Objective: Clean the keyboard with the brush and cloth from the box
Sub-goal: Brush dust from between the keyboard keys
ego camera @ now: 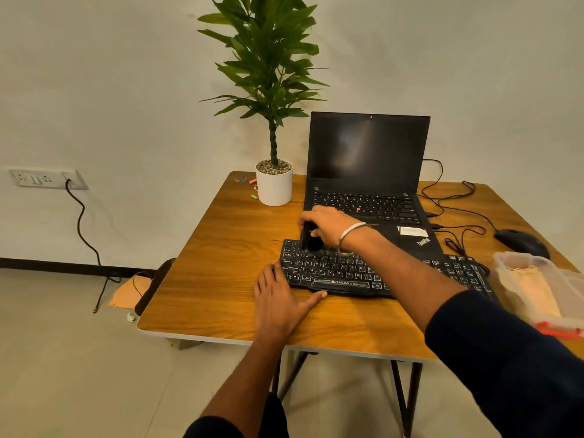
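Note:
A black keyboard [341,271] lies on the wooden table [221,248] in front of a laptop. My right hand [328,226] grips a black brush [309,240], held upright with its lower end on the keys at the keyboard's far left corner. My left hand [278,295] lies flat on the table, fingers straight against the keyboard's left end, thumb along its front edge. A clear plastic box [543,289] with a pale cloth [534,292] inside stands at the right edge of the table.
An open black laptop [366,172] stands behind the keyboard. A potted plant in a white pot [274,184] is at the back, small coloured bits beside it. A black mouse [521,243] and cables lie at the right. A wall socket [47,178] feeds a cable.

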